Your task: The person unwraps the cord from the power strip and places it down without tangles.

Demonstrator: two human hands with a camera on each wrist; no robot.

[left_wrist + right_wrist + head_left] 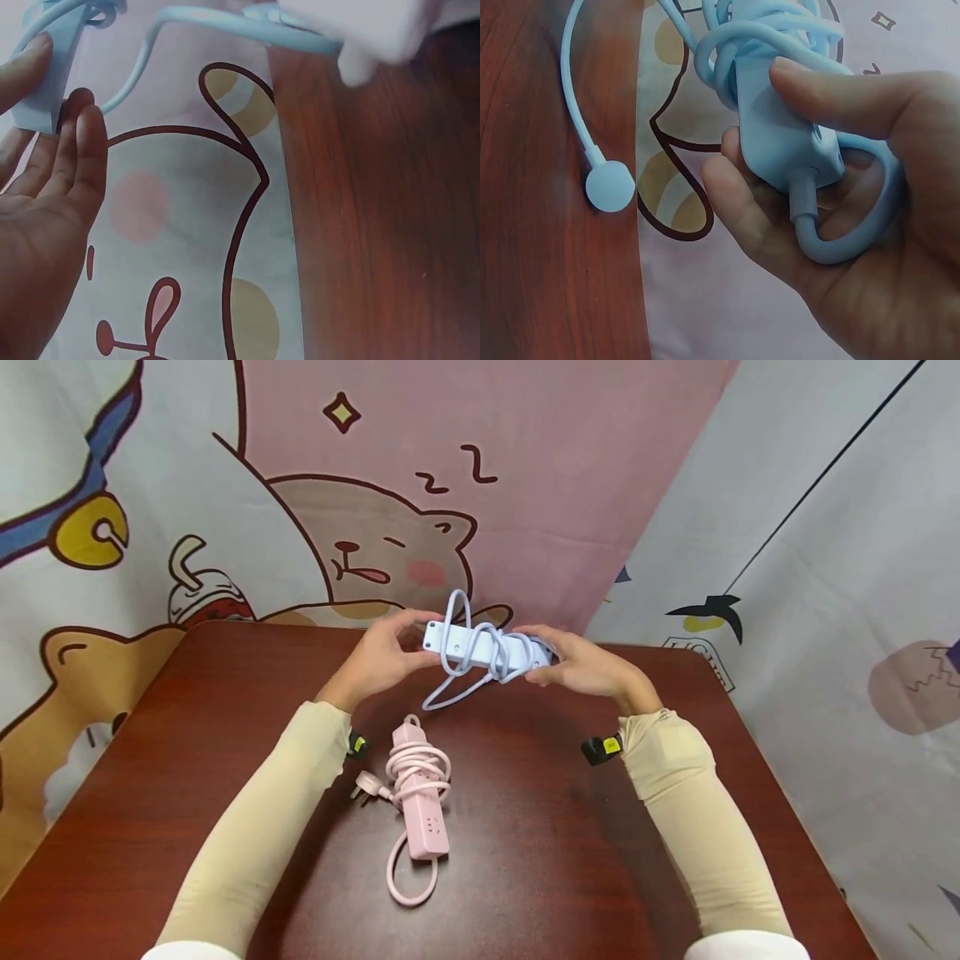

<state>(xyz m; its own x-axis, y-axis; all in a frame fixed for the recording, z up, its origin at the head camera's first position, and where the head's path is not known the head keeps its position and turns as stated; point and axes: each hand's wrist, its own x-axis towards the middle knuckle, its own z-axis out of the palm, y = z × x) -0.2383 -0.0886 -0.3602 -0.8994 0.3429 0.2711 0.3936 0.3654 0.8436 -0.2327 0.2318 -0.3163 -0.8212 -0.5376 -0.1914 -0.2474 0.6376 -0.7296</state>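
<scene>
A pale blue power strip (480, 649) is held up above the back of the table, its cord wound around its middle. My left hand (382, 652) pinches the left end between thumb and fingers. At the other end, my right hand (588, 662) grips the strip, with the thumb on its face and the fingers beneath. The right wrist view shows the cord leaving that end in a bend and a round blue plug (610, 186) hanging from a loose length. A pink power strip (423, 810), wrapped in its own cord, lies on the table below, nearer me.
The pink plug (369, 787) lies left of its strip, and a pink cord loop (411, 902) reaches toward me. The dark red-brown table (540, 860) ends at a cartoon-printed curtain (570, 485). Black wrist cameras (600, 749) sit at both cuffs.
</scene>
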